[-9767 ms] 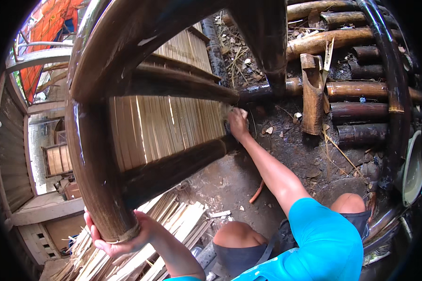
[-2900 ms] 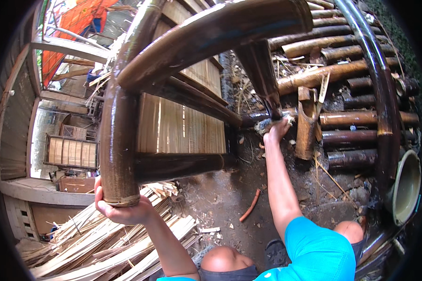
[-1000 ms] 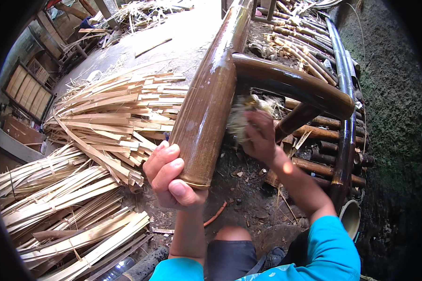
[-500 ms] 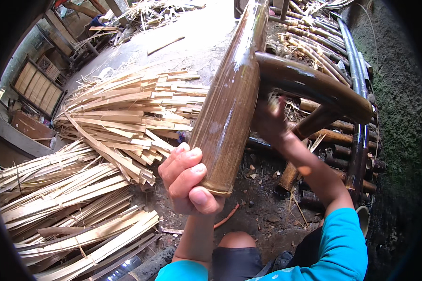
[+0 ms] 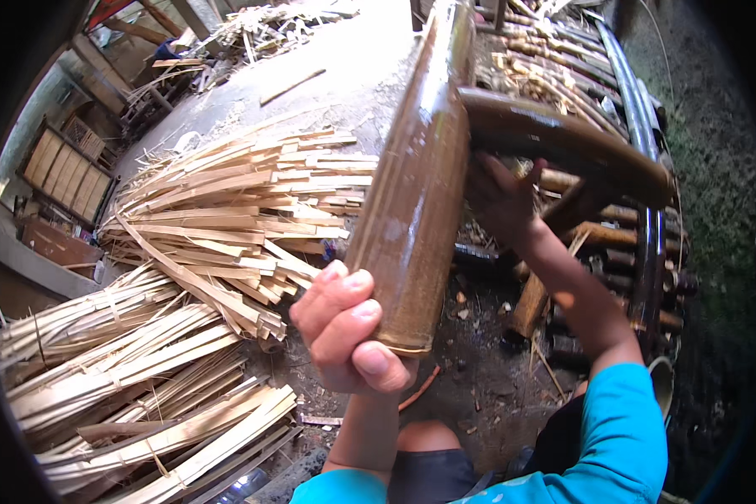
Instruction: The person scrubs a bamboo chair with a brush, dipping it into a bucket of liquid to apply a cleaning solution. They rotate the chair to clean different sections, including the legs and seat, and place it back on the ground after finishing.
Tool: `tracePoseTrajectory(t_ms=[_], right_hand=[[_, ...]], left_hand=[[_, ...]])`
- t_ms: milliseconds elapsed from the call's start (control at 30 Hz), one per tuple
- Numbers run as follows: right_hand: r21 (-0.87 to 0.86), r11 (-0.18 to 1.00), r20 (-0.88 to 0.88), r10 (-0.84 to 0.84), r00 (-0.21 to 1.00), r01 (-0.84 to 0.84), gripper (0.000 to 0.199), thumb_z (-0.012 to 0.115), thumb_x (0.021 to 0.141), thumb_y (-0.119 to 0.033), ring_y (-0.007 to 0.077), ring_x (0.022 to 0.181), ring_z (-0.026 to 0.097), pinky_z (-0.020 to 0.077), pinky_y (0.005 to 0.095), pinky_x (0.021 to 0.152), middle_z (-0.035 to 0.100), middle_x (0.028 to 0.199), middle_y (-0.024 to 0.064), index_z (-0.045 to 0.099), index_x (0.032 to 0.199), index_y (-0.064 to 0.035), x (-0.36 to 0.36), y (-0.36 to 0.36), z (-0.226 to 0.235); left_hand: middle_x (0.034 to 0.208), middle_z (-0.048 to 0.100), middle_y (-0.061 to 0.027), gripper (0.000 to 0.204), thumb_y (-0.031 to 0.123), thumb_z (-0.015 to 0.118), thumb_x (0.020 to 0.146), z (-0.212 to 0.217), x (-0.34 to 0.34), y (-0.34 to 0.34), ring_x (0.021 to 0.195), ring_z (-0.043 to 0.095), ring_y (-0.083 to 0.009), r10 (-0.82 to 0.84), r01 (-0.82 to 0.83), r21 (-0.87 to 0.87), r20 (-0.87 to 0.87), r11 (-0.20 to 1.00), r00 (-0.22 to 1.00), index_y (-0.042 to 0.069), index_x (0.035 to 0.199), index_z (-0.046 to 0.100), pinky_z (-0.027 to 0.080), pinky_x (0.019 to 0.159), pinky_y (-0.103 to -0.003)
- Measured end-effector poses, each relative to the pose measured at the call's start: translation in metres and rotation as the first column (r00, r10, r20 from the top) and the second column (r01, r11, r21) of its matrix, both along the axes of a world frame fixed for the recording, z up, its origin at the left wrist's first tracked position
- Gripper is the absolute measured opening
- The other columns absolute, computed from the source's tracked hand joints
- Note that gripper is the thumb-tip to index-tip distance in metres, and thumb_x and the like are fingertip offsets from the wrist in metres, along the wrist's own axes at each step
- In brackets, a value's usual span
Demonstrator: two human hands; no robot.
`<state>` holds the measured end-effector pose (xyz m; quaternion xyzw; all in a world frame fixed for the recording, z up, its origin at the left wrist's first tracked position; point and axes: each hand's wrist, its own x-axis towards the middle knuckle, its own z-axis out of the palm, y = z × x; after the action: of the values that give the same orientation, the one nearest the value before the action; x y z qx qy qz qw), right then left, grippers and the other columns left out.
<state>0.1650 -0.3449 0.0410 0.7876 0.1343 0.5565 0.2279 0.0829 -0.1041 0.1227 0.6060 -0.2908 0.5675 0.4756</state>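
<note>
The hands are apart. At the centre of the frame, the left hand [image 5: 344, 328] is clamped around the lower end of a thick, glossy brown bamboo post [image 5: 412, 227], which slants up toward the top edge. A curved bamboo rail [image 5: 563, 139] joins the post and runs to the right. The right hand [image 5: 508, 193] is below this rail, just right of the post, partly in shadow; whether it grips anything I cannot tell. Pale split strips [image 5: 235, 202] fan across the left of the frame, above tied bundles [image 5: 126, 378] at lower left. Bamboo poles [image 5: 563, 67] lie at upper right.
</note>
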Motion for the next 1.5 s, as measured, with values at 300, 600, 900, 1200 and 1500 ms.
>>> tracePoseTrajectory(t_ms=[300,600,900,1200,1500], right_hand=[[-0.292,0.956,-0.283,-0.127,0.951,0.04,0.047,0.046,0.098,-0.034,0.024,0.145,0.032,0.0079,0.0698,0.119,0.038,0.155,0.0035,0.049,0.144,-0.0206,0.003,-0.028,-0.137],[0.09,0.995,-0.164,-0.023,0.986,0.039,0.042,0.053,0.094,-0.034,0.0234,0.136,0.044,0.0038,0.0802,0.112,0.052,0.142,-0.0004,0.059,0.134,-0.0221,0.009,-0.006,-0.083],[0.701,0.702,-0.012,0.183,0.983,-0.123,0.042,0.061,0.086,-0.03,0.0422,0.145,0.027,0.0025,0.0725,0.116,0.048,0.143,0.0116,0.063,0.124,-0.0129,0.007,0.075,-0.026],[0.989,-0.126,0.098,0.143,0.985,-0.08,0.038,0.052,0.095,-0.029,0.0336,0.135,0.036,0.0175,0.0597,0.111,0.046,0.141,0.013,0.059,0.126,-0.0079,0.081,0.098,-0.074],[0.536,-0.801,0.49,0.039,0.871,-0.265,0.036,0.047,0.098,-0.025,0.0293,0.12,0.048,0.0341,0.0494,0.103,0.053,0.128,0.0129,0.058,0.126,-0.0056,0.061,0.064,-0.133]], left_hand=[[0.094,0.064,-0.0194,0.031,0.027,0.037,0.095,0.004,-0.001,-0.018,0.092,0.061,-0.0283,-0.058,0.058,-0.002,-0.001,0.998,0.998,0.001,0.094,0.052,0.052,0.089,-0.044],[0.096,0.063,-0.0189,0.029,0.026,0.038,0.096,-0.002,-0.006,-0.002,0.093,0.06,-0.028,-0.013,0.013,-0.01,-0.016,1.0,1.0,0.001,0.096,0.052,0.052,0.089,-0.044],[0.087,0.066,-0.0136,0.009,0.008,0.06,0.087,0.073,-0.022,0.012,0.08,0.063,-0.0273,0.046,0.062,0.142,-0.654,0.988,0.755,0.001,0.081,0.06,0.055,0.083,-0.039],[0.096,0.073,-0.0218,0.034,0.014,0.048,0.075,0.055,-0.011,-0.003,0.092,0.069,-0.0345,-0.002,0.02,0.066,-0.267,0.998,0.964,-0.007,0.085,0.072,0.055,0.094,-0.046],[0.09,0.073,-0.0225,0.034,0.015,0.047,0.076,0.047,-0.013,-0.013,0.087,0.07,-0.0346,-0.049,0.047,-0.012,-0.274,0.999,0.961,-0.007,0.083,0.071,0.057,0.09,-0.047]])
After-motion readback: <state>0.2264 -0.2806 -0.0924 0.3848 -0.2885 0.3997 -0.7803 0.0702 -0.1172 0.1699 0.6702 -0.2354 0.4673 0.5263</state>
